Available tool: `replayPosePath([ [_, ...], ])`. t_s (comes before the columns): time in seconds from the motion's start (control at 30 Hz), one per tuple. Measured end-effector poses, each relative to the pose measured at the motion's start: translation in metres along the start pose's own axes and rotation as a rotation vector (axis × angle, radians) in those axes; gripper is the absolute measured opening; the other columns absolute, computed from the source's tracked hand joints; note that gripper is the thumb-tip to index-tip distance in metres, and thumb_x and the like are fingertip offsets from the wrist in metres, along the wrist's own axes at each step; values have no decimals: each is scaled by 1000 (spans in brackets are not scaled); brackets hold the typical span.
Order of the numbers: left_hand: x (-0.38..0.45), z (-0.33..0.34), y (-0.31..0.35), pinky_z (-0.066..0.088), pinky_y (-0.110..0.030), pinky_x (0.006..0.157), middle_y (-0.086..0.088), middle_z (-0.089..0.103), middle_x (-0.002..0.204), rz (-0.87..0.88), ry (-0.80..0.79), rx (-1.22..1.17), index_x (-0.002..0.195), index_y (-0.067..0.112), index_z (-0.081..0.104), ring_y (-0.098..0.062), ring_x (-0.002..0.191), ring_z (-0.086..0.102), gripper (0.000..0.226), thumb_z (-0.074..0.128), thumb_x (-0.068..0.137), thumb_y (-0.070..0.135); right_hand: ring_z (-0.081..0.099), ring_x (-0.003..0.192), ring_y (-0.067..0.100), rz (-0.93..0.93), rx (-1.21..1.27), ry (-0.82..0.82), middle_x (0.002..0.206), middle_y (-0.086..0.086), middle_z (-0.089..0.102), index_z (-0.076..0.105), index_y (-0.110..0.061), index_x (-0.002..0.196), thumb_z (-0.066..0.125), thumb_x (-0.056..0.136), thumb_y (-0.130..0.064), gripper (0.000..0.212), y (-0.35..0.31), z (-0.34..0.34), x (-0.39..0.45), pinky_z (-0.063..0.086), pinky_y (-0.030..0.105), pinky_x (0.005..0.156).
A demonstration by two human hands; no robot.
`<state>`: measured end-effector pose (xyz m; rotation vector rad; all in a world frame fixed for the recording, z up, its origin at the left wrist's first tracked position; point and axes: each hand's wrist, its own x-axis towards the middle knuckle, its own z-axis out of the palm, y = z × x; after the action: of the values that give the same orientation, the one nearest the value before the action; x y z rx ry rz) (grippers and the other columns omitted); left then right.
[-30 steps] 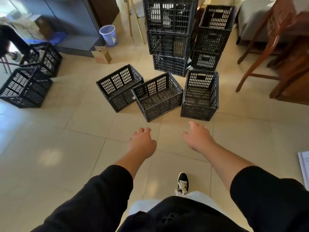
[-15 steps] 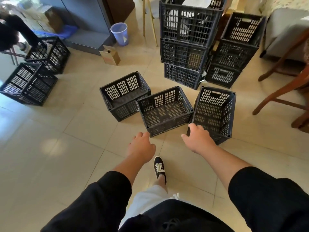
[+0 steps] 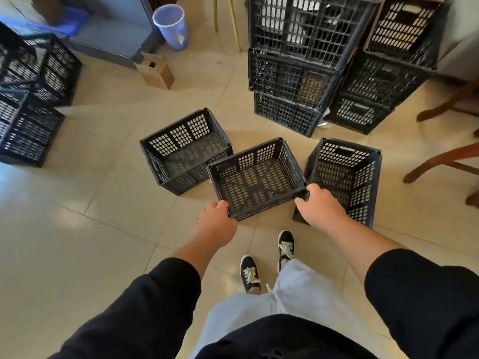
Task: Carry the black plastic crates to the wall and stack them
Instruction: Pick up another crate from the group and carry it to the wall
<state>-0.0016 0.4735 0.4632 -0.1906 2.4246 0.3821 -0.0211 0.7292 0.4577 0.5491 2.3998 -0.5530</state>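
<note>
Three empty black plastic crates sit on the tiled floor in front of me: a left crate [image 3: 185, 151], a middle crate [image 3: 256, 182] and a right crate [image 3: 344, 172]. My left hand [image 3: 215, 226] grips the middle crate's near left corner. My right hand [image 3: 318, 206] curls over its near right corner. This crate rests on the floor, touching the left one. Behind them stand a tall stack of crates [image 3: 293, 73] and a second, lower stack [image 3: 388, 73] to its right.
More black crates [image 3: 28, 99] stand at the far left. A lilac waste bin [image 3: 171, 27], a small cardboard box [image 3: 155, 72] and a grey cabinet [image 3: 111, 35] are at the back left. Wooden chair legs [image 3: 440, 161] jut in at the right.
I have stepped up to the crates. Both hands reached forward from open air and now hold the near corners of the middle crate.
</note>
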Motion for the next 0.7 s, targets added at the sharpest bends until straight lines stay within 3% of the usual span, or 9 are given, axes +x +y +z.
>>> replayPosePath([
  [0.4,135,-18,31,44,-44,106,-9,46,151,-240,-53,-190,154,18,43,-32,138,44,55,52,103,35,54,128,38,-39,-73,-131,146,16,50,37,-18,154,48,103,-46,59,-38,-41,190,52,48,99],
  [0.57,198,7,27,44,-42,102,-10,47,149,-339,-91,-262,154,17,43,-33,137,45,54,52,102,31,53,130,39,-38,-114,-181,149,17,48,36,-17,154,48,104,-46,59,-41,-23,266,50,48,101],
  [0.7,255,40,17,45,-39,96,-13,48,145,-397,-128,-340,151,14,45,-31,123,50,49,53,104,26,51,132,38,-24,-132,-206,150,18,47,36,-16,154,47,105,-43,56,-39,11,321,48,46,99],
])
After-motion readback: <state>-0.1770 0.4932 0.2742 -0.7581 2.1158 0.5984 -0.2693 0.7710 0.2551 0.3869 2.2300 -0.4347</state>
